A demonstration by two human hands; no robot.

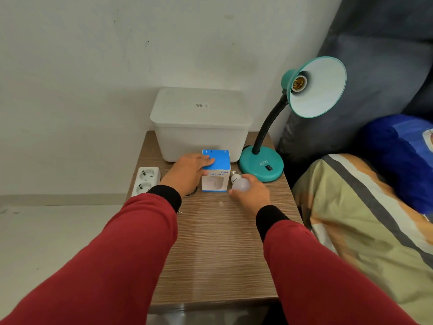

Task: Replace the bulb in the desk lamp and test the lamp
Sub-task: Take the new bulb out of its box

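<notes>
Right hand [251, 195] seemingly grips bulb [240, 182].

My left hand [187, 171] lies flat, fingers straight, center frame; right hand [251, 195] curled, gripping, just right of it.

lid label [201, 105] too small to read, bulb [240, 183] partly hidden by right hand [251, 195]

Teal lamp [261, 166], white bulb [241, 184] — blue-topped box [216, 171] (red sleeves [121, 242])
</notes>
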